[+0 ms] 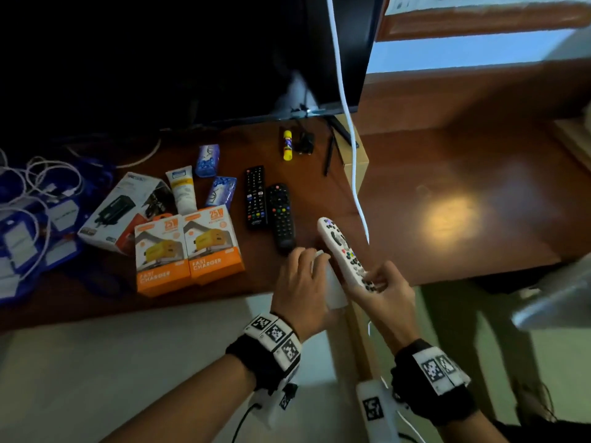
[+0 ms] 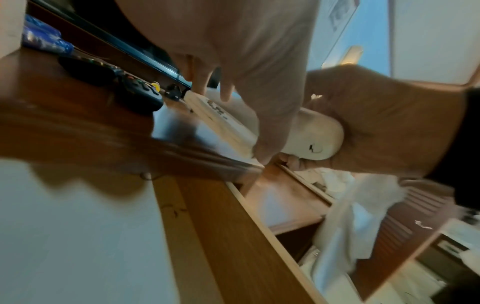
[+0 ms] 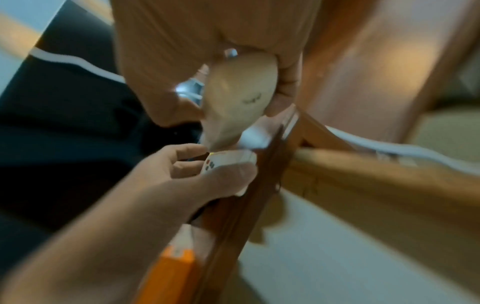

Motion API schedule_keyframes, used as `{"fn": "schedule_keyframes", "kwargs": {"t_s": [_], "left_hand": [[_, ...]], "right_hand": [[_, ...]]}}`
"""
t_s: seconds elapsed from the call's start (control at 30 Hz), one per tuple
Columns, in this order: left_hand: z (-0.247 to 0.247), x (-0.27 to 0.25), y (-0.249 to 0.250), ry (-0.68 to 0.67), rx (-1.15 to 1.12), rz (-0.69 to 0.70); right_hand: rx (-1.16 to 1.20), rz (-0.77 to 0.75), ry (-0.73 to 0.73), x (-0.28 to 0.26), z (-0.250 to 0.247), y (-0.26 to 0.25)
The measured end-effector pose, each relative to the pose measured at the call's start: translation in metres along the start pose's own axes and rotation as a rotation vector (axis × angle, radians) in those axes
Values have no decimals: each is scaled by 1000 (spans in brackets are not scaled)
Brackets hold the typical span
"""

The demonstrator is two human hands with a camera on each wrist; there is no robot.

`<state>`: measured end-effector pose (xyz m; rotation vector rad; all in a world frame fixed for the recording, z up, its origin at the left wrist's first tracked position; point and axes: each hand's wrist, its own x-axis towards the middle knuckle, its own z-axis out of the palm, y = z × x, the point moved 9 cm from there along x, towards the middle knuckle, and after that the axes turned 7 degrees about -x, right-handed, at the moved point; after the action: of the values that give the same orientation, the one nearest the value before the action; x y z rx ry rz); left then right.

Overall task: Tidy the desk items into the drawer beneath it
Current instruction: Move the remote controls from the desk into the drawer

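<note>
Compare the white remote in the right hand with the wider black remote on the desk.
The white remote is pale, gripped by the right hand and tilted above the desk edge; the black remote is dark and lies flat, untouched, beside a slimmer one. Both have coloured buttons.

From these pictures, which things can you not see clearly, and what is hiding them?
- White object under the left hand: head view, the hand covers most of it; what it is, I cannot tell.
- White remote in the right hand: right wrist view, motion blur; button labels unreadable.
- Open drawer: left wrist view, blurred and cut by the hands; contents unclear.
- Screen: head view, dark.
</note>
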<state>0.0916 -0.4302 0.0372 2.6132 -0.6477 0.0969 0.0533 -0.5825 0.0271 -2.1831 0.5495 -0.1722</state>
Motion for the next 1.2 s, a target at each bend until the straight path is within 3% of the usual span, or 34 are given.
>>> {"fn": "schedule_keyframes", "kwargs": {"t_s": [0.1, 0.17, 0.3, 0.43, 1.0, 1.2], "left_hand": [[2, -42, -4, -34, -164, -58], [12, -71, -13, -146, -238, -137], [49, -119, -36, -416, -330, -229], [84, -149, -56, -572, -285, -298], [127, -168, -77, -598, -106, -349], [129, -166, -88, -612, -93, -354]], "right_hand": [[153, 70, -31, -39, 6, 16], [181, 83, -98, -58, 16, 23], [94, 64, -273, -92, 42, 29], [-48, 65, -317, -113, 58, 42], [-597, 237, -678, -119, 144, 111], [-641, 297, -663, -120, 156, 114]]}}
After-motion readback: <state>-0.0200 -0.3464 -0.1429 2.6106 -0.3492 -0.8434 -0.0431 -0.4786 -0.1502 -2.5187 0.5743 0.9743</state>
